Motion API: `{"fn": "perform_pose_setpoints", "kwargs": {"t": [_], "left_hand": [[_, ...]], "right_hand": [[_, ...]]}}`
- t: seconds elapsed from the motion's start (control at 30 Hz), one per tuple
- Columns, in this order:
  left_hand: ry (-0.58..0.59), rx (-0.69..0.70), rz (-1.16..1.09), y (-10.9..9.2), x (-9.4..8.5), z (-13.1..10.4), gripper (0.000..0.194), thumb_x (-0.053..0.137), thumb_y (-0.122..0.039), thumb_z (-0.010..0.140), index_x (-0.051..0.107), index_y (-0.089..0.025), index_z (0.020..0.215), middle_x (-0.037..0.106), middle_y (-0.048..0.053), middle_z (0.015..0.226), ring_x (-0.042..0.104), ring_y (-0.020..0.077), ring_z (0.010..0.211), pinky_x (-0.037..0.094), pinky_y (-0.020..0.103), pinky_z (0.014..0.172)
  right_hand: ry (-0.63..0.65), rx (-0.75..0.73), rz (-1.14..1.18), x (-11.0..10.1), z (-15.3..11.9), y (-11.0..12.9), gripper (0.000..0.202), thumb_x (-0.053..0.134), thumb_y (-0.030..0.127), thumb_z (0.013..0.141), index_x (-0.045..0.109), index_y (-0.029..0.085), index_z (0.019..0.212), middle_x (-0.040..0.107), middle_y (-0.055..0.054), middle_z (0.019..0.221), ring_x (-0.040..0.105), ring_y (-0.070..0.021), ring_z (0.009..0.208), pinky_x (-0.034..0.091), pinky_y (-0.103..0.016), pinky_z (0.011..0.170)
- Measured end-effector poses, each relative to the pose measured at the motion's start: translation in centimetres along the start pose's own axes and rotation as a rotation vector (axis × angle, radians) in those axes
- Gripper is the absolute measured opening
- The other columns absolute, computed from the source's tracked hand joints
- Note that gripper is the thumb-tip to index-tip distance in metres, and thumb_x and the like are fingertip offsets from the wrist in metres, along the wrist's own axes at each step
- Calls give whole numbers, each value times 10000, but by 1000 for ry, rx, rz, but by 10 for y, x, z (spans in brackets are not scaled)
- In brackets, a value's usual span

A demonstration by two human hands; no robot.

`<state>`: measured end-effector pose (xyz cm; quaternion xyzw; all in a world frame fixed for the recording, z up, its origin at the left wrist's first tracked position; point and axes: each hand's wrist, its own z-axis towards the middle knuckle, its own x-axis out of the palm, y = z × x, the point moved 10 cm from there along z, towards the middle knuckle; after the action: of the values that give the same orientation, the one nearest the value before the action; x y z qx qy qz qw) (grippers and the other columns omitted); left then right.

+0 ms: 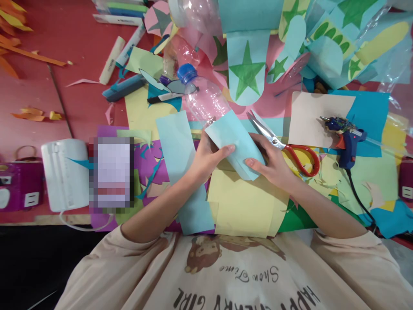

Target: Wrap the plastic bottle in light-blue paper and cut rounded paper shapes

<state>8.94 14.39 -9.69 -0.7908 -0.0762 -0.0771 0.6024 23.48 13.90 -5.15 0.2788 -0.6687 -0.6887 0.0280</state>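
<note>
A clear plastic bottle with a blue cap lies tilted in front of me, its cap pointing away to the left. Light blue paper is wrapped around its lower part. My left hand grips the wrapped bottle from the left, thumb pressed on the paper. On the other side my right hand holds the lower end, its thumb near the paper's bottom edge. Fingers of both hands are partly hidden behind the bottle. Red-handled scissors lie partly open just beyond my right hand.
A blue hot glue gun with a cord rests at the right. Yellow paper sheets and a light blue strip lie near me. Left are a blurred-out rectangle and a white device. Star-decorated paper pieces cover the back.
</note>
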Motion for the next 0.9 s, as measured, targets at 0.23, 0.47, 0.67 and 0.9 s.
{"fn": "perform_pose_setpoints", "kwargs": {"t": [0.23, 0.47, 0.67, 0.9], "left_hand": [[-23, 53, 29, -3, -3, 1, 624, 748, -516, 655, 430, -238, 1114, 586, 57, 1123, 560, 284, 1133, 488, 413, 938], [37, 39, 89, -4, 8, -2, 710, 785, -528, 605, 374, -245, 1110, 553, 42, 1049, 576, 263, 1037, 499, 416, 876], [15, 80, 76, -7, 2, 0, 701, 786, -519, 625, 391, -261, 1143, 574, 43, 1092, 583, 263, 1076, 508, 399, 892], [49, 91, 62, -9, 7, -1, 801, 761, -511, 658, 339, -266, 1293, 551, 78, 1208, 551, 289, 1171, 495, 428, 951]], "right_hand": [[52, 0, 22, 4, 1, -2, 649, 673, 483, 787, 480, 198, 1337, 577, -113, 1360, 561, -282, 1217, 476, -467, 1019], [50, 21, 32, 5, 0, -1, 651, 673, 481, 794, 464, 223, 1354, 608, -93, 1308, 600, -280, 1152, 524, -461, 950], [115, -6, 116, 9, 0, -3, 632, 564, 522, 867, 420, 254, 1421, 470, -78, 1490, 457, -275, 1358, 396, -482, 1122], [163, 34, 70, 12, 0, -4, 841, 660, 552, 782, 340, 230, 1490, 406, -102, 1534, 372, -303, 1421, 356, -492, 1159]]}}
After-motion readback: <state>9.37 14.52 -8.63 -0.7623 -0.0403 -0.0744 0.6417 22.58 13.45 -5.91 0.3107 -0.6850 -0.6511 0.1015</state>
